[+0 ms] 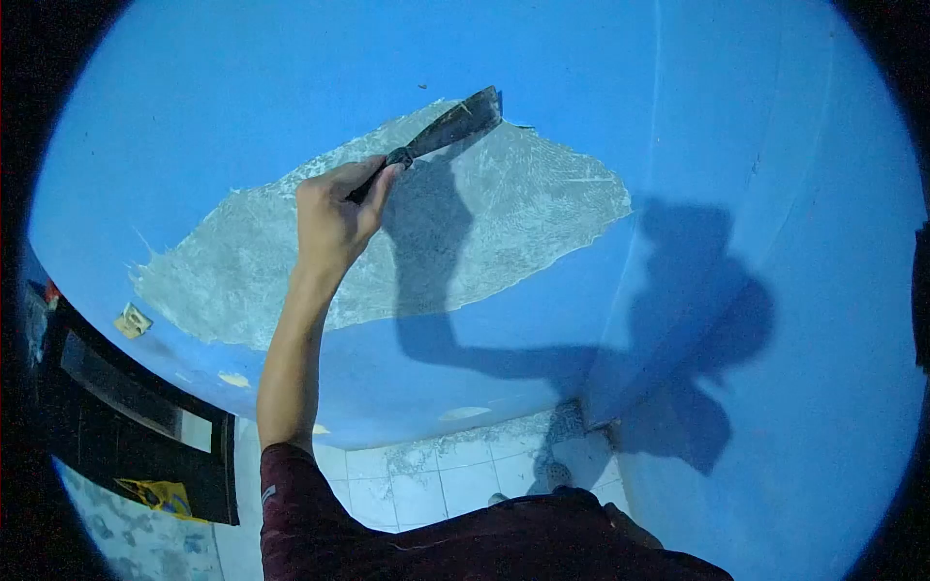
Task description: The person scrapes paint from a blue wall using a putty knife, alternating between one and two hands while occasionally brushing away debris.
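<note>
The left hand (pixel 337 215) pinches a putty knife (pixel 451 128) between its fingers; the blade reaches the grey patch's (pixel 533 213) upper edge; the right hand's fingers I cannot tell.

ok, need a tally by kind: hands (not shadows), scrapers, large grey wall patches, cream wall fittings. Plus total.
Hands: 1, the left hand
Scrapers: 1, the scraper in that hand
Large grey wall patches: 1, the grey patch
Cream wall fittings: 1, the cream fitting at lower left
Total: 4
</note>
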The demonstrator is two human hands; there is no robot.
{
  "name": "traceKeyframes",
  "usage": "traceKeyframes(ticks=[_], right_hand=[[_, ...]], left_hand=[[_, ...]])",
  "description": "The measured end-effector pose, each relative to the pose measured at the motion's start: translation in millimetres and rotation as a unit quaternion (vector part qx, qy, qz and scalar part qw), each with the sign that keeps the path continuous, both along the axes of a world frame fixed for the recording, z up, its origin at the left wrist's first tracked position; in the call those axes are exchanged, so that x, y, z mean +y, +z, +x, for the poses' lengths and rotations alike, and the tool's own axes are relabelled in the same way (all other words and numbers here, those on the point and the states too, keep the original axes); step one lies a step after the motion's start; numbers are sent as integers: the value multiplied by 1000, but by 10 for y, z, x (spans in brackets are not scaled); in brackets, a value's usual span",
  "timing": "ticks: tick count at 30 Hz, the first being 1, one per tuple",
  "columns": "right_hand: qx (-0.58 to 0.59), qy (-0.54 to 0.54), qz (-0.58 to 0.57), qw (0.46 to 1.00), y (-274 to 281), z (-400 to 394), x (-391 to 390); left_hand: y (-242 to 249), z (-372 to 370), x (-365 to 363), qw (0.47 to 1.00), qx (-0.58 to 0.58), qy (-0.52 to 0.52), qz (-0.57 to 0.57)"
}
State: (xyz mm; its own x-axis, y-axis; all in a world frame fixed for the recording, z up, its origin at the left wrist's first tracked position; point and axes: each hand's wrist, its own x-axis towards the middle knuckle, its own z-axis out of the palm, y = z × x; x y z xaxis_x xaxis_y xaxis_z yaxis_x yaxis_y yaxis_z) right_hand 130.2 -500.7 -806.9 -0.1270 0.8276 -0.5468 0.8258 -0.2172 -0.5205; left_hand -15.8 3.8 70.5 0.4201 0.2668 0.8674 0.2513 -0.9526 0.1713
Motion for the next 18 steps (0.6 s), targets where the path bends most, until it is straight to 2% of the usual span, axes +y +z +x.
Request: traceKeyframes(ticks=[4, 7, 9, 12, 13, 14, 16, 18], right_hand=[[42, -28, -16, 999, 302, 172, 386], [74, -45, -27, 996, 655, 351, 549], [91, -60, -34, 993, 989, 421, 971], [117, -88, -34, 989, 1080, 327, 793], [128, -98, -33, 986, 1298, 268, 462], [139, -110, -34, 984, 1336, 411, 1154], [160, -134, -39, 977, 1515, 348, 1081], [179, -155, -49, 970, 1812, 410, 1353]], left_hand=[[-89, 113, -2, 997, 51, 6, 62], [-217, 313, 15, 991, 12, -43, 123], [-324, 314, -33, 991, 26, -36, 125], [-671, 233, -193, 995, -24, -46, 86], [-789, 206, -238, 995, -23, -48, 90], [-900, 180, -286, 997, -32, -48, 47], [-1077, 106, -394, 998, -41, -50, 2], [-1206, 27, -474, 962, -5, -18, -272]])
